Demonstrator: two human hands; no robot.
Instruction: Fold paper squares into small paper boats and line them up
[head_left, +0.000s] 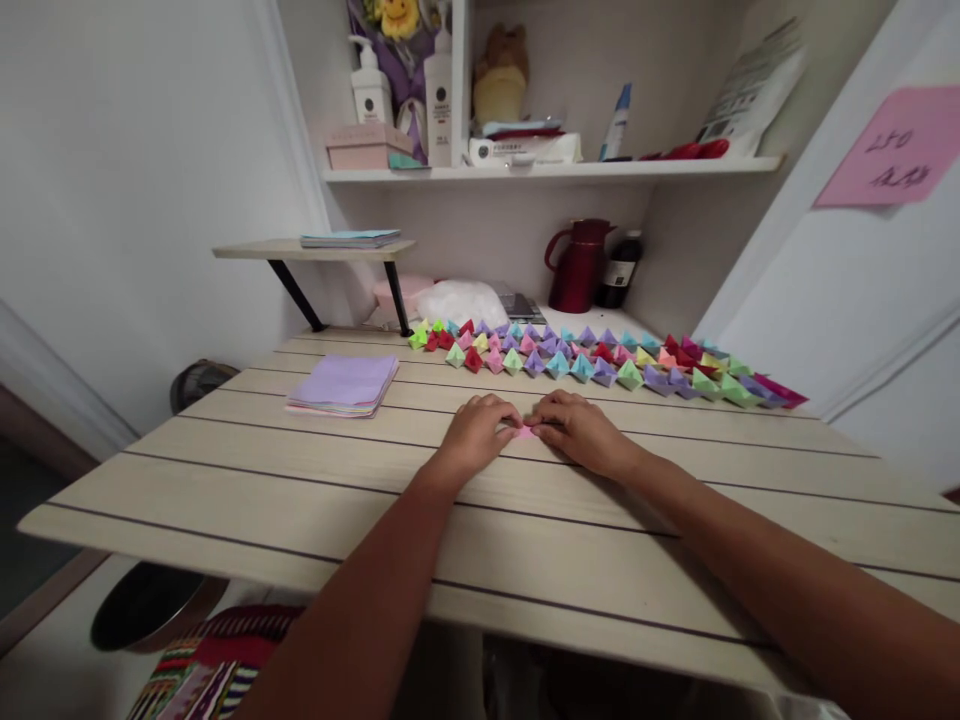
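A small piece of pink paper lies on the wooden table between my hands, mostly covered by fingers. My left hand pinches its left side with thumb and forefinger. From the right, my right hand grips the same paper, fingers curled and pressed together. How the paper is folded is too small to tell. Just beyond my hands stand rows of colourful folded paper boats. To the left lies a stack of square paper with a purple sheet on top.
A raised wooden shelf on black legs holds more paper at the table's back left. Behind the boats stand a dark red jug and a dark bottle. The wooden table ends along its near edge.
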